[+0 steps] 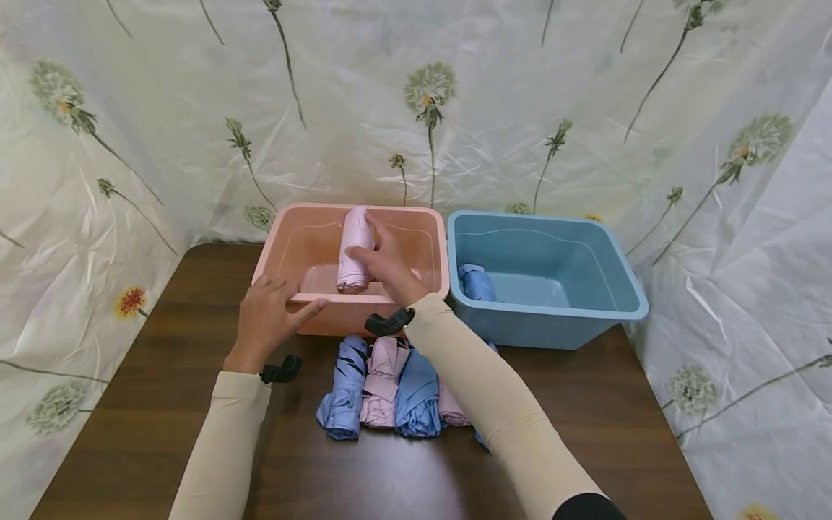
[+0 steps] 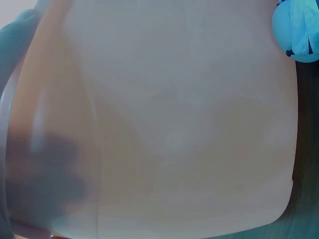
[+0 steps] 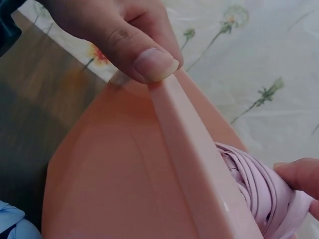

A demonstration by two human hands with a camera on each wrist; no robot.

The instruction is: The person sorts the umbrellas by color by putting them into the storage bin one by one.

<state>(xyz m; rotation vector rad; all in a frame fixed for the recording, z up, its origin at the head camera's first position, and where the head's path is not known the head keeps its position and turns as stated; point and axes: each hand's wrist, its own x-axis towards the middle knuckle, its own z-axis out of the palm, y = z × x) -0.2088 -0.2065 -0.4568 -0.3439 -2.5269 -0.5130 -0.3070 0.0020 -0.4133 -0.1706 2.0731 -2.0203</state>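
Note:
My right hand holds a pink folded umbrella lengthwise inside the salmon-pink bin, thumb and fingers on its right side. At the bin's front left, my left hand grips the rim; the right wrist view shows its thumb over the edge of the bin. In front of that bin lies a row of several folded umbrellas, among them a patterned blue one, a pink one and a plain blue one. My right forearm partly covers the row's right end.
A blue bin stands right beside the pink one, with a blue folded umbrella at its left inside. Both are on a dark wooden table. A dandelion-patterned sheet hangs behind and at both sides.

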